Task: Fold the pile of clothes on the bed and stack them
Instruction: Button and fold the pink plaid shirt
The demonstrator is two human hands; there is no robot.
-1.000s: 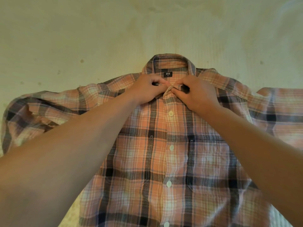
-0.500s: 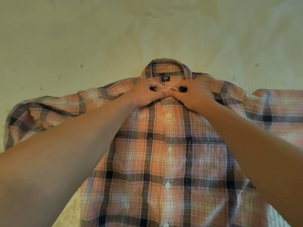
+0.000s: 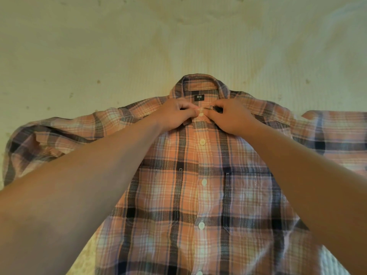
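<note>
Plaid shirt (image 3: 198,195) front up on bed (image 3: 99,46), both hands pinching its collar by top button (image 3: 201,114)

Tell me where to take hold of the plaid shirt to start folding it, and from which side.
Grip the plaid shirt at its shoulder seams, coming from above on each side. It lies flat, front up and buttoned, sleeves spread outward, so the shoulders are exposed edges. Both the left hand and right hand pinch the collar now.
</note>
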